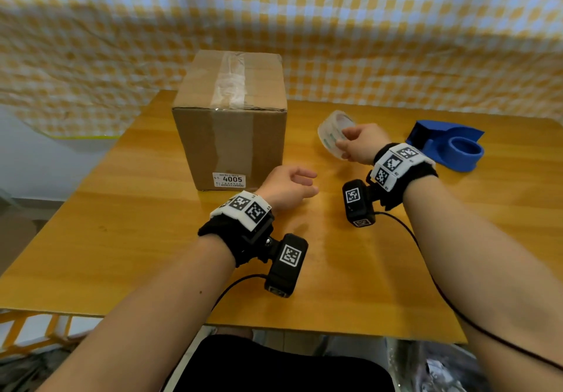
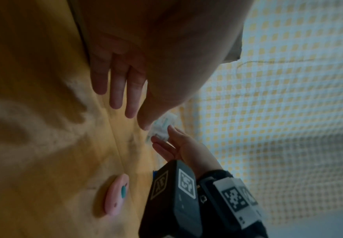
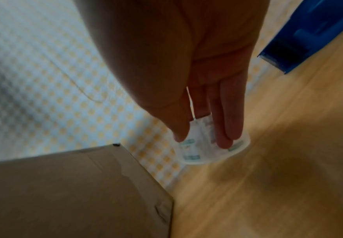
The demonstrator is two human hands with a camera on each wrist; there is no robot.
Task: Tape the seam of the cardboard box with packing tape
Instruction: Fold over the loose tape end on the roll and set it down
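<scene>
Nearest, left hand [image 1: 286, 186]: above the wooden tabletop [image 1: 122, 224], fingers [image 2: 115, 90] loosely extended and slightly apart, holding nothing, just beside the lower front corner of the cardboard box. Pink oval object with a teal mark [image 2: 116, 194]: flat on the tabletop, seen only from the left wrist, well short of those fingertips. Right hand [image 1: 361, 145]: thumb and fingers [image 3: 227, 125] pinching a clear packing tape roll [image 1: 335, 133], raised off the tabletop. Cardboard box [image 1: 231, 123]: upright, beyond the left fingers and left of the roll; clear tape strip along its top seam, white label reading 4005 [image 1: 229, 179]. Blue tape dispenser [image 1: 447, 145]: on the tabletop, beyond the right wrist. Farthest, yellow-and-white checked cloth [image 1: 396, 41].
</scene>
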